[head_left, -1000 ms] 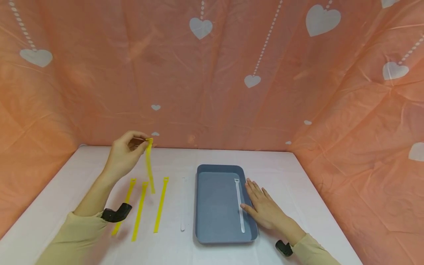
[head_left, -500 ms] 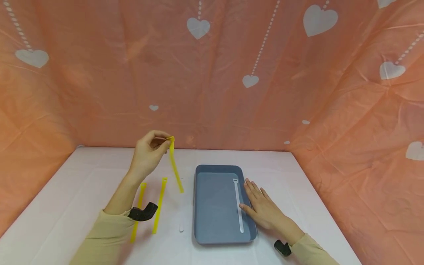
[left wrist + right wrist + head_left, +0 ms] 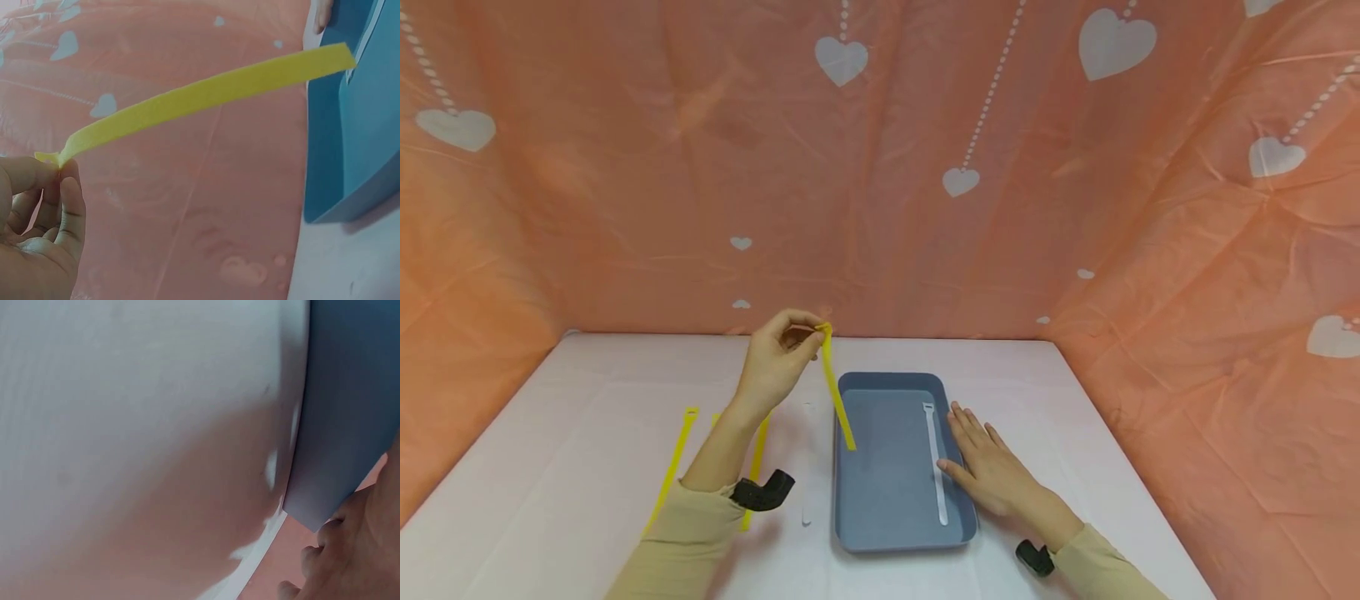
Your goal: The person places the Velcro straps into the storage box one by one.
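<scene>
Nearest at left, a beige sleeve [image 3: 681, 546] and a black wrist device [image 3: 763, 490]; nearest at right, another sleeve [image 3: 1101, 567] and another device [image 3: 1035, 557]. A little farther, flat on the white table [image 3: 1022, 383], most to the left, a first yellow strap [image 3: 673, 463]; then a second yellow strap [image 3: 716, 419], almost all hidden behind the left forearm [image 3: 718, 454], and a third yellow strap [image 3: 759, 446], also partly covered. Between these and the blue-grey tray [image 3: 887, 483], a pale strap [image 3: 807, 500], very hard to see against the table. Inside the tray, along its right side, a white strap [image 3: 932, 437]. At the right rim, the right hand [image 3: 992, 471], without anything in its grip, with straight fingers toward the far side and thumb over the inside, by the white strap; contact there impossible to tell. Above the tray's left side, a raised yellow strap [image 3: 835, 387], with its lower end over the inside. Pinched at the upper end between thumb and fingertips of the left hand [image 3: 775, 362], near the tray's far left corner. Farthest, beyond the table, an orange curtain [image 3: 895, 267] with white hearts [image 3: 841, 60].
</scene>
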Demonstrator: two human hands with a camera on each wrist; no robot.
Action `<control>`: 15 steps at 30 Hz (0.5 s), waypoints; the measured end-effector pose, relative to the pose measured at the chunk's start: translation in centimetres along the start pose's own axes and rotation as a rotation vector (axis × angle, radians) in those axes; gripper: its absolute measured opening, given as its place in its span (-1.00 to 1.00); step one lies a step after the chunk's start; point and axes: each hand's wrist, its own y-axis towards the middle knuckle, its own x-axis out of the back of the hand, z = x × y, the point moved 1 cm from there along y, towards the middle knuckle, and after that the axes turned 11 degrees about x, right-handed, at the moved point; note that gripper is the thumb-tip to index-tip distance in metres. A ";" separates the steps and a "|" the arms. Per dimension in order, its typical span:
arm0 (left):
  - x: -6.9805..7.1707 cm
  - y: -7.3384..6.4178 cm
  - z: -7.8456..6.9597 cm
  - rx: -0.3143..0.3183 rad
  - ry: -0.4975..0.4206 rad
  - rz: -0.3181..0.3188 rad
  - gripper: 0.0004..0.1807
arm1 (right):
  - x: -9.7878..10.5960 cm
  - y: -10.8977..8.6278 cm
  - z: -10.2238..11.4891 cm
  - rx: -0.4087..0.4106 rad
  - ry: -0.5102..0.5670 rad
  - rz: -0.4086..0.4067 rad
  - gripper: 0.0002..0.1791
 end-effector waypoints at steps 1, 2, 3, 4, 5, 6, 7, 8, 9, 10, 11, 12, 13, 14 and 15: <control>-0.3 0.0 0.1 0.004 -0.008 0.004 -0.83 | 0.0 0.0 0.0 0.000 0.003 0.001 -0.10; -0.6 0.0 0.3 0.012 -0.014 0.009 -0.82 | 0.0 0.0 0.1 -0.001 0.006 0.001 -0.10; -0.9 0.1 0.4 0.020 -0.021 0.013 -0.82 | 0.0 0.0 0.1 -0.001 0.008 0.002 -0.10; -1.2 0.1 0.6 0.027 -0.026 0.017 -0.82 | 0.0 0.0 0.1 -0.002 0.009 0.001 -0.10; -1.5 0.2 0.8 0.035 -0.036 0.023 -0.82 | 0.0 0.0 0.1 -0.002 0.010 0.001 -0.10; -1.8 0.3 1.0 0.044 -0.048 0.029 -0.82 | 0.0 0.0 0.1 -0.003 0.011 0.000 -0.10; -2.1 0.4 1.2 0.054 -0.058 0.035 -0.82 | 0.0 0.1 0.1 -0.005 0.011 0.001 -0.09; -2.3 0.5 1.5 0.065 -0.064 0.041 -0.82 | 0.0 0.1 0.1 -0.005 0.010 0.000 -0.09; -2.6 0.6 1.8 0.077 -0.071 0.047 -0.82 | 0.0 0.1 0.1 -0.004 0.010 -0.001 -0.10; -2.9 0.7 2.1 0.093 -0.077 0.055 -0.81 | 0.0 0.1 0.1 -0.005 0.009 -0.001 -0.10; -3.1 0.7 2.4 0.111 -0.080 0.062 -0.81 | -0.1 0.1 0.1 -0.005 0.008 -0.001 -0.10; -3.4 0.7 2.6 0.132 -0.083 0.071 -0.81 | -0.1 0.1 0.1 -0.005 0.007 0.000 -0.10; -3.7 0.8 2.9 0.154 -0.080 0.078 -0.80 | -0.1 0.1 0.0 -0.005 0.005 0.000 -0.10; -4.0 0.8 3.2 0.178 -0.078 0.088 -0.80 | -0.1 0.1 0.0 -0.005 0.004 -0.001 -0.10; -4.3 0.8 3.5 0.203 -0.076 0.099 -0.79 | -0.1 0.1 0.0 -0.004 0.003 -0.001 -0.10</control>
